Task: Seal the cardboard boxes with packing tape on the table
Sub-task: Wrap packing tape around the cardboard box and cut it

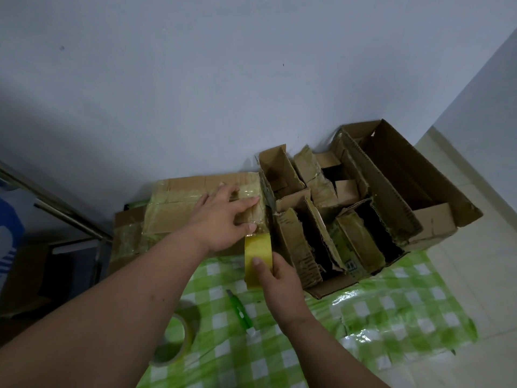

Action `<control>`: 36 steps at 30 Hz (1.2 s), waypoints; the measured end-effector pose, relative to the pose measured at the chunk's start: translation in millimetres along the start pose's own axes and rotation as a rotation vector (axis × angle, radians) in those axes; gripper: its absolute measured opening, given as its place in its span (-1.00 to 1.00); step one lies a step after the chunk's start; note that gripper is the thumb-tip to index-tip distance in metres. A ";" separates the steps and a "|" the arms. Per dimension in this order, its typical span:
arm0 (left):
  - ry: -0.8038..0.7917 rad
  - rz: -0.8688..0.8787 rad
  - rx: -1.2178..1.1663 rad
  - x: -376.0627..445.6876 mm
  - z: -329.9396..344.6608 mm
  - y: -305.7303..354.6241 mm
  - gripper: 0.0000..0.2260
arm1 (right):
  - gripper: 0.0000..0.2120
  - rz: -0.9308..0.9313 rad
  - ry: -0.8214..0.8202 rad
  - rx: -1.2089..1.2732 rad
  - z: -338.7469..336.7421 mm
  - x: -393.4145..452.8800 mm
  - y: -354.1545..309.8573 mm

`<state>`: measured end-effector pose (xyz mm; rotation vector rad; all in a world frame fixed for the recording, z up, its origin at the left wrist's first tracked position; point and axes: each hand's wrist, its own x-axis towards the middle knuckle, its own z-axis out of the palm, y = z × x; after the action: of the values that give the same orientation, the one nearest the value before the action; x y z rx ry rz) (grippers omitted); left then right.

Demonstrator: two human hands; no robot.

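two hands are working at one closed box [179,208], which is sitting on the green checked table [391,312] against the wall. the left hand [221,219] is lying flat on the box's top with straight, spread fingers, pressing a strip of tape down near the box's right end. just below that end, the right hand [277,278] is gripping a yellow tape roll [258,257], thumb on its outer face and fingers curled behind, while a short clear length seems to be running from the roll up to the box's near edge. the box is already showing glossy bands over its top seam and left end, so it is looking close to sealed; the strip is not yet cut. under it, a flatter taped box [126,236] is peeking out on the left. right of the box, touching it, a large open carton [436,191] is holding several smaller boxes [307,219] with flaps up and torn old tape, so most of the job is probably still waiting. nearer than the box, a green knife [240,306] and a second roll [174,340] are lying on the table.
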<state>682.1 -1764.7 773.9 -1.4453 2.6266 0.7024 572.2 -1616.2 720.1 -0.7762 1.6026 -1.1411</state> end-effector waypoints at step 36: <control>0.272 -0.461 -0.712 -25.3 65.4 14.0 -0.90 | -0.77 0.120 -0.036 -0.128 -12.0 3.2 16.6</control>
<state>674.3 -1711.1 727.1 -2.3563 2.1275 1.5511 560.5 -1609.5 704.4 -0.7685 1.6811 -0.9416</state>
